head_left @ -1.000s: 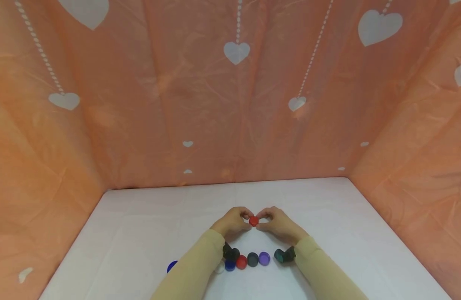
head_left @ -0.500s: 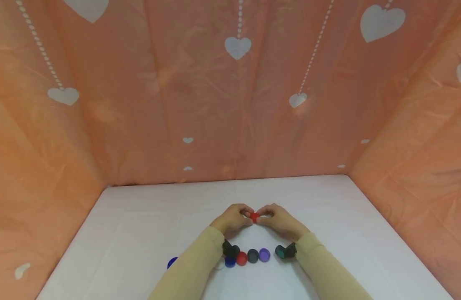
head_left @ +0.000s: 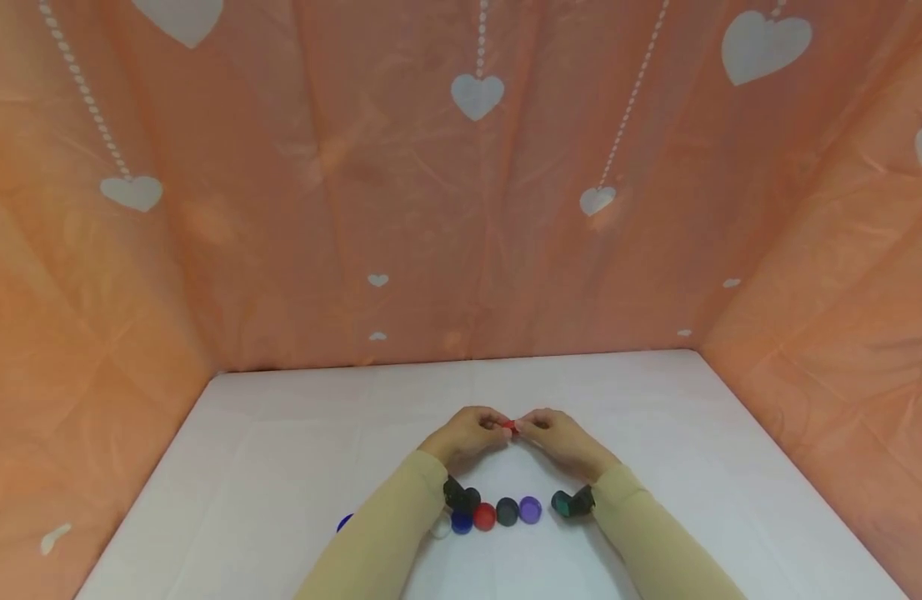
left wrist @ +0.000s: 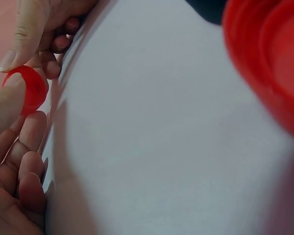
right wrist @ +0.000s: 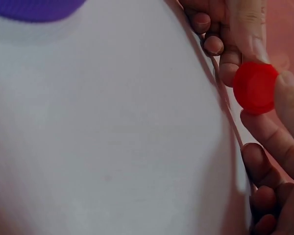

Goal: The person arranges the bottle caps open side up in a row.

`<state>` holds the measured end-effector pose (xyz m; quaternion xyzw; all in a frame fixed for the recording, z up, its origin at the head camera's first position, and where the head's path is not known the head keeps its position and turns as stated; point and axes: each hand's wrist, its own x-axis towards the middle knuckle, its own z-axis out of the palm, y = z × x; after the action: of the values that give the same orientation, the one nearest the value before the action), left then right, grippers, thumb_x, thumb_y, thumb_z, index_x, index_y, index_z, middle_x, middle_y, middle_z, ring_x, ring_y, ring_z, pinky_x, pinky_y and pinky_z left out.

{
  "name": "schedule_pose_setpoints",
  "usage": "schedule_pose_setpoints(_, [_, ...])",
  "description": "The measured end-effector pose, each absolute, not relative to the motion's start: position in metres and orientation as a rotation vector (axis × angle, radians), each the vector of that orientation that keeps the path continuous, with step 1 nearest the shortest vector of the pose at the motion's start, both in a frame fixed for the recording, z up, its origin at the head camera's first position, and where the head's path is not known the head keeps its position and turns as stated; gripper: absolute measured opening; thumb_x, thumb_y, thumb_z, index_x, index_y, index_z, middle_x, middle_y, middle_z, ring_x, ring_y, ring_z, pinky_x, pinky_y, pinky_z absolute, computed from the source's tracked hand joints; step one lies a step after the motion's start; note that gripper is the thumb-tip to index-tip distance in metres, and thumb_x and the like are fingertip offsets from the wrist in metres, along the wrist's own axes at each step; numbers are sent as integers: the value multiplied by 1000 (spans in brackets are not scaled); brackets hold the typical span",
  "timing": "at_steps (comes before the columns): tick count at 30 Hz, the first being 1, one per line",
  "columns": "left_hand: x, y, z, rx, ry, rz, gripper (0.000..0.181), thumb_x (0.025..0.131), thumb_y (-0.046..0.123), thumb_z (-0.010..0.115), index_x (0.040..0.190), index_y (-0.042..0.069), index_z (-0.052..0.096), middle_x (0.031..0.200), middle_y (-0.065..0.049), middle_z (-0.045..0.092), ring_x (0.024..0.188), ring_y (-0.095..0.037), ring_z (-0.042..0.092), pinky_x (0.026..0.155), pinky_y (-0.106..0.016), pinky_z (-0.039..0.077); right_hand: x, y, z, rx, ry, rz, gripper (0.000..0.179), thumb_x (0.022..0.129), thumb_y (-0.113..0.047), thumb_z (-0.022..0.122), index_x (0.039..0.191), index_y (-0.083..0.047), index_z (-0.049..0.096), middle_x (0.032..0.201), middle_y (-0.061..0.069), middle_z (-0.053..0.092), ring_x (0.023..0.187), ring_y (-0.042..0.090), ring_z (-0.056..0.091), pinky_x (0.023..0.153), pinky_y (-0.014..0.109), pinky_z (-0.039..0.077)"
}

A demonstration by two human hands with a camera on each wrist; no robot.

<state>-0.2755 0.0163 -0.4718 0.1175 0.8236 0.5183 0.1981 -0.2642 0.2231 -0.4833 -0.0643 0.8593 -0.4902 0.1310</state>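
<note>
Between both hands, held over the far side of the row of caps, is a small red bottle cap (head_left: 510, 426). My left hand (head_left: 467, 437) pinches it from the left with thumb and fingertips. From the other side my right hand (head_left: 568, 446) pinches the same cap, so fingers hide much of it in the head view. The left wrist view shows the ridged side of the red cap (left wrist: 33, 93) with a thumb across it. In the right wrist view, its round red face (right wrist: 255, 88) shows between the two hands' fingertips.
Nearer the body lies a row of caps on the white table (head_left: 281, 442): blue (head_left: 462, 522), red (head_left: 484, 517), dark grey (head_left: 508, 512) and purple (head_left: 530, 510). A whitish cap (head_left: 440, 527) and another blue cap (head_left: 345, 522) sit partly behind the left sleeve. Orange cloth (head_left: 461, 250) walls the table.
The red cap has turned from face-on to tilted between the fingers, and the fingertips now cover more of it. The hands have drawn slightly closer; the row of caps stays in place.
</note>
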Motion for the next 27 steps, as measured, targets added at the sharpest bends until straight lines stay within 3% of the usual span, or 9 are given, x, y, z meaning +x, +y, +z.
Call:
schedule_pose_setpoints(13, [-275,17,-475,261,2301,1511,12,93,22,66,100,13,71,97,2,65,96,-18,52,91,-41,38,-263,220,-485,-114,2525,-1431,25,96,-40,58,97,-18,72,105,0,64,104,22,53,99,50,35])
schedule_pose_setpoints(21, [-275,18,-472,274,2274,1543,15,94,25,64,97,11,70,95,1,65,94,-19,52,87,-39,39,-263,215,-483,-116,2535,-1567,16,97,-28,60,101,-15,70,98,-1,66,98,20,54,92,40,39])
schedule_pose_setpoints(27, [-270,16,-473,236,2255,1533,14,94,25,64,94,12,70,94,1,65,94,-20,53,88,-41,38,-255,214,-477,-234,2541,-1486,11,97,-16,59,107,-14,63,90,2,66,86,20,57,78,35,44])
